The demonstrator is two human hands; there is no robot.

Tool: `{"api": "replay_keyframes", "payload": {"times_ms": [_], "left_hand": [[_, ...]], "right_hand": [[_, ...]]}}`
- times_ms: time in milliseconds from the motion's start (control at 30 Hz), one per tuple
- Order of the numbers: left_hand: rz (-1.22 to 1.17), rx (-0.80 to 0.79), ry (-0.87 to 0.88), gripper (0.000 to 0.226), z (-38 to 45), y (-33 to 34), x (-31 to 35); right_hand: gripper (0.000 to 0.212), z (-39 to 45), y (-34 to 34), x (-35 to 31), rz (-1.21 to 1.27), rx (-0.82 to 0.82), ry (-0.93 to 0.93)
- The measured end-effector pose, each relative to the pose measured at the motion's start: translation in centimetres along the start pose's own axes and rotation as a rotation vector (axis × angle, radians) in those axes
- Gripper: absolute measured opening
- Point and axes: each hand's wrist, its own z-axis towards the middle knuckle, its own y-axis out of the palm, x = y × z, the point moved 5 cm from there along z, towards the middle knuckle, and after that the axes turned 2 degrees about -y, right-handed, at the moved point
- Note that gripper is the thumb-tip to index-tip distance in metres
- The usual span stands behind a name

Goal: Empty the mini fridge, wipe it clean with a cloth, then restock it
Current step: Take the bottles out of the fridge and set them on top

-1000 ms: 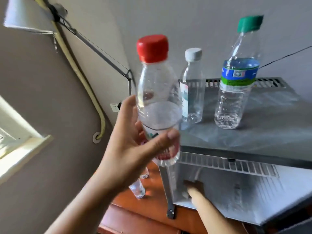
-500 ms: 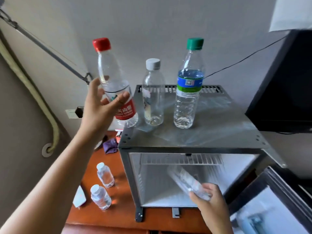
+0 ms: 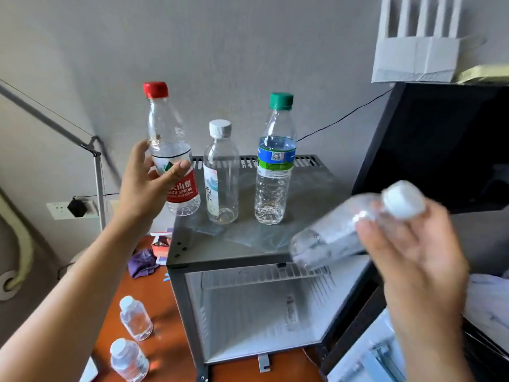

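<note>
we are in the emptying step. the mini fridge [image 3: 192, 304] sits at lower centre of the frame with its door swung open toward the lower right, and as far as we can see the cavity holds nothing but its wire shelf [image 3: 264, 274].

our left hand [image 3: 148, 188], centre left of the frame, has thumb and fingers curled round the red-capped bottle [image 3: 170, 150], its base at the left edge of the fridge top; whether it touches down yet we cannot tell. just beside it to the right stand a white-capped bottle [image 3: 220, 172] and a green-capped bottle [image 3: 275, 161], both upright.

our right hand [image 3: 407, 249], at the right of the frame, grips a blurred clear bottle [image 3: 341, 230] near its white cap, tilted with its base pointing down-left above the fridge's front edge.

two small bottles [image 3: 135, 318] stand on the wooden cabinet top [image 3: 165, 304] at lower left, and a purple cloth [image 3: 143, 261] lies near the fridge's left side.

next, we judge, the left hand must set its bottle square before letting go, since it sits close to the edge, and the right must turn its bottle upright and find free space on the top. then the cloth comes into play.
</note>
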Motion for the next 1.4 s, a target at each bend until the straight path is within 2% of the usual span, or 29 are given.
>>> {"api": "replay_keyframes", "payload": {"times_ms": [67, 133, 233, 333, 533, 733, 900, 967, 1067, 1100, 1133, 1200, 1267, 1333, 1400], "left_hand": [[-0.007, -0.015, -0.003, 0.073, 0.4, 0.5, -0.1], [-0.009, -0.032, -0.007, 0.073, 0.9, 1.0, -0.2], [-0.035, -0.065, -0.018, 0.070, 1.6, 1.7, -0.4], [-0.085, -0.079, -0.029, 0.066, 2.1, 2.3, -0.6], [-0.092, -0.134, -0.055, 0.051, 3.5, 4.1, -1.2], [-0.074, -0.150, -0.069, 0.052, 3.8, 4.2, -1.8], [-0.045, -0.205, -0.087, 0.044, 4.0, 4.0, -2.2], [-0.010, -0.219, -0.104, 0.038, 4.0, 3.9, -2.6], [-0.006, -0.241, -0.121, 0.039, 4.0, 3.8, -3.3], [-0.011, -0.249, -0.121, 0.042, 4.0, 3.7, -3.5], [-0.021, -0.249, -0.125, 0.046, 3.8, 3.6, -3.5], [-0.027, -0.228, -0.138, 0.056, 3.1, 3.1, -3.5], [-0.012, -0.198, -0.153, 0.065, 2.1, 2.6, -3.3], [0.046, -0.157, -0.158, 0.071, 0.9, 2.2, -3.1], [0.129, -0.108, -0.132, 0.068, -0.5, 1.6, -2.8]], "right_hand": [[0.037, 3.5, 0.9, -0.8, -0.095, 0.014, -0.114], [0.037, 7.3, 2.1, 0.2, -0.227, 0.026, -0.149], [0.043, 11.6, 4.1, 3.8, -0.444, -0.024, -0.066], [0.036, 13.5, 5.5, 6.5, -0.534, -0.077, 0.010], [0.043, 13.5, 5.3, 7.9, -0.519, -0.094, 0.060], [0.047, 13.2, 5.1, 8.6, -0.431, -0.103, 0.133], [0.077, 12.5, 4.4, 8.6, -0.409, -0.030, 0.126], [0.064, 10.8, 3.9, 7.5, -0.317, 0.095, 0.026], [0.023, 5.1, 2.6, 5.8, -0.171, 0.330, -0.192], [0.013, 2.3, 2.4, 6.1, -0.181, 0.353, -0.248], [0.011, -0.6, 2.4, 7.0, -0.221, 0.328, -0.269], [0.016, -5.9, 3.0, 11.8, -0.375, 0.160, -0.186], [0.015, -9.6, 4.0, 19.2, -0.640, -0.108, 0.066], [0.016, -11.9, 4.2, 27.5, -0.932, -0.418, 0.431], [0.044, -13.0, 3.5, 33.7, -1.118, -0.653, 0.597]]}}
